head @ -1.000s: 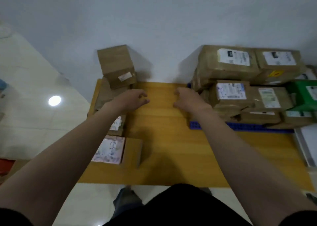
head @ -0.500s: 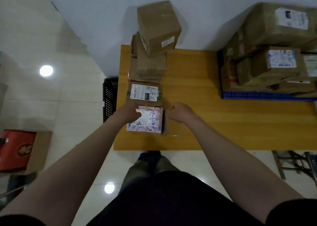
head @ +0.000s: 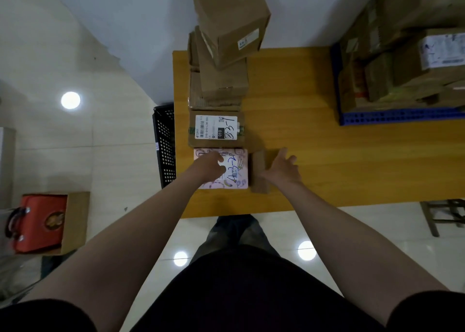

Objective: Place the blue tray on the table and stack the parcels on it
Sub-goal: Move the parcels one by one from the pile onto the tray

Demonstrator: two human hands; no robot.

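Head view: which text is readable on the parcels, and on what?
"3-3-1" handwritten, "010" printed: white label on the brown parcel.
"4-3-2" handwritten: pink parcel.
Labels on the top box and the tray parcels: too blurred to read.

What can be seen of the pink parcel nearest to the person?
The pink parcel is a flat box with a pale pink patterned top, a white label and handwritten "4-3-2"; its right side is plain brown cardboard. It lies flat near the front left corner of the table, against the labelled brown box behind it. The left hand rests on top; the right hand, fingers straight, touches the brown side.
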